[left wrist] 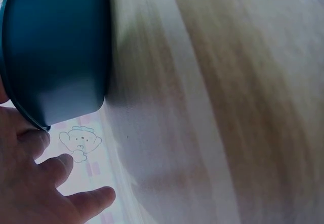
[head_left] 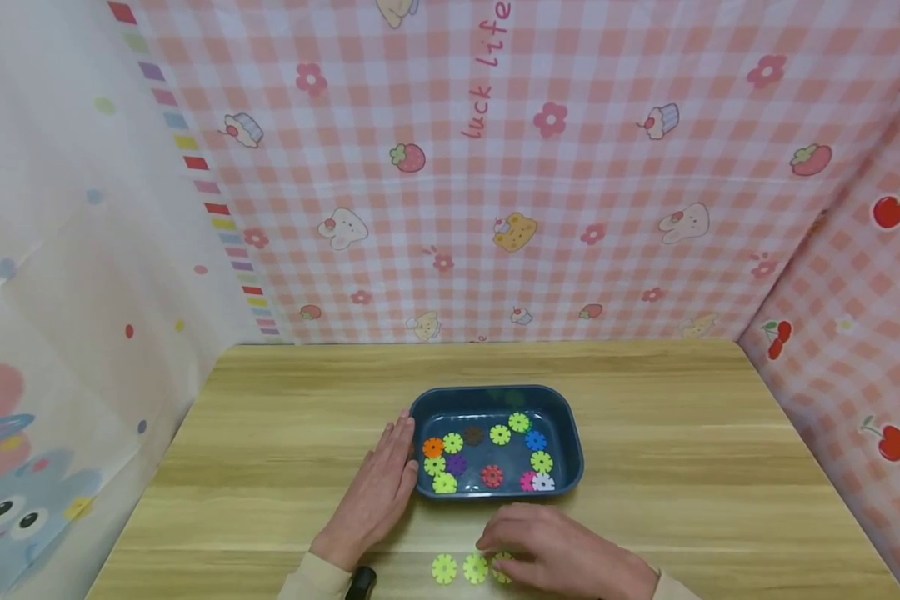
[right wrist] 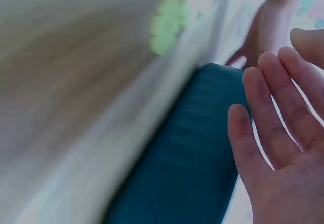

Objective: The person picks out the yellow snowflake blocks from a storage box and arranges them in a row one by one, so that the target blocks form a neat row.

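A dark blue tray (head_left: 504, 457) holds several small notched plastic discs in yellow-green, orange, purple, brown, blue, red, pink and white. My left hand (head_left: 375, 492) rests along the tray's left side, its fingers stretched out at the rim; the left wrist view shows those fingers (left wrist: 93, 201) spread beside the tray wall (left wrist: 55, 51). In front of the tray, three yellow-green discs (head_left: 444, 569) lie in a row on the table. Over the rightmost disc (head_left: 503, 557), partly hiding it, hovers my right hand (head_left: 551, 546). Its fingers (right wrist: 273, 133) are relaxed, with nothing in them.
The wooden table (head_left: 667, 450) reaches back to a pink checked cloth (head_left: 450, 192). More patterned cloth hangs at the left and right sides. A black band (head_left: 361, 582) shows at the left wrist.
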